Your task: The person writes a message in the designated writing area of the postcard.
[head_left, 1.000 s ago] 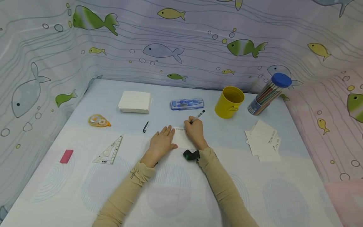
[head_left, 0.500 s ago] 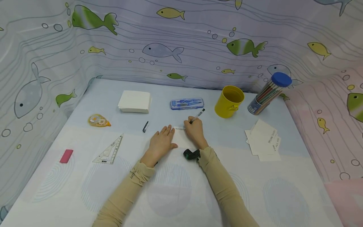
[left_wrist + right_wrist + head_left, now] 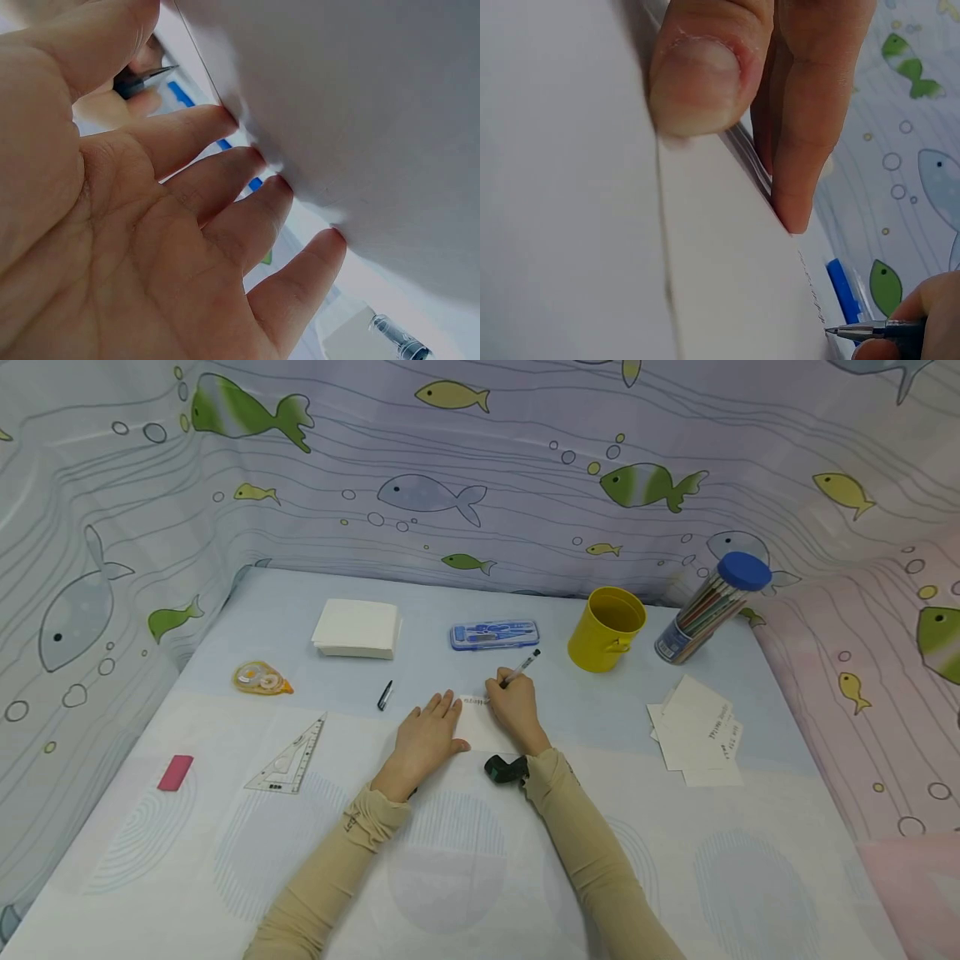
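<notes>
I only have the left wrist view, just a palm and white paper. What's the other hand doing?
Observer: The right hand grips a pen, tip on the far edge of the card.
Operator: Anything written yet?
Observer: Yes, the right wrist view shows a short line of small writing along that edge, ending at the pen tip.
Operator: Is the left hand actually holding the card?
Observer: In the head view the left hand lies flat, fingers straight, pressing the card's left side.
Operator: Where's the cap?
Observer: A small black pen cap lies on the table left of that hand.
</notes>
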Tool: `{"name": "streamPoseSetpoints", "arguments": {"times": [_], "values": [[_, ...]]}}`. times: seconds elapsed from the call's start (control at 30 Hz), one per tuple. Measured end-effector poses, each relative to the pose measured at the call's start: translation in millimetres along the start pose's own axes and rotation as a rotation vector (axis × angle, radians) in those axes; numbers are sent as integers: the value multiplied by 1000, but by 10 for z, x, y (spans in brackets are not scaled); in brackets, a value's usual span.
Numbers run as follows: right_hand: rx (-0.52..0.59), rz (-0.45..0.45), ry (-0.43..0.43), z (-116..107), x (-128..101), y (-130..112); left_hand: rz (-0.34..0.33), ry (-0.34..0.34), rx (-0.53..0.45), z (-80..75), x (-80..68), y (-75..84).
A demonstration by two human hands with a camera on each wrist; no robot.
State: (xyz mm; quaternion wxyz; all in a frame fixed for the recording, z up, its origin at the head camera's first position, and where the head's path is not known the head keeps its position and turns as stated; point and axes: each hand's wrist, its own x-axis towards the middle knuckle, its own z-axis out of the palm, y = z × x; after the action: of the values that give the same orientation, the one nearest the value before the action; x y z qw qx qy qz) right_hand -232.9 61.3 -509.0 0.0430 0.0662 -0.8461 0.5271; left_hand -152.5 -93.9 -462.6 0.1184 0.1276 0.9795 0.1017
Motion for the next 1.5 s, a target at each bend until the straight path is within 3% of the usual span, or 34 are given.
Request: {"name": "streamPoseSetpoints", "arguments": {"times": [0.23, 0.73, 1.07, 1.5], "values": [[32, 8, 30, 1, -7, 2, -2, -10, -13, -8, -7, 9], [-39, -17, 19, 5, 27, 10, 10, 10, -1, -17, 2, 3], [60, 12, 100, -8, -16, 6, 1, -4, -18, 6, 5, 0], [5, -2, 47, -14, -4, 32, 6, -1, -10, 36, 19, -25]]}}
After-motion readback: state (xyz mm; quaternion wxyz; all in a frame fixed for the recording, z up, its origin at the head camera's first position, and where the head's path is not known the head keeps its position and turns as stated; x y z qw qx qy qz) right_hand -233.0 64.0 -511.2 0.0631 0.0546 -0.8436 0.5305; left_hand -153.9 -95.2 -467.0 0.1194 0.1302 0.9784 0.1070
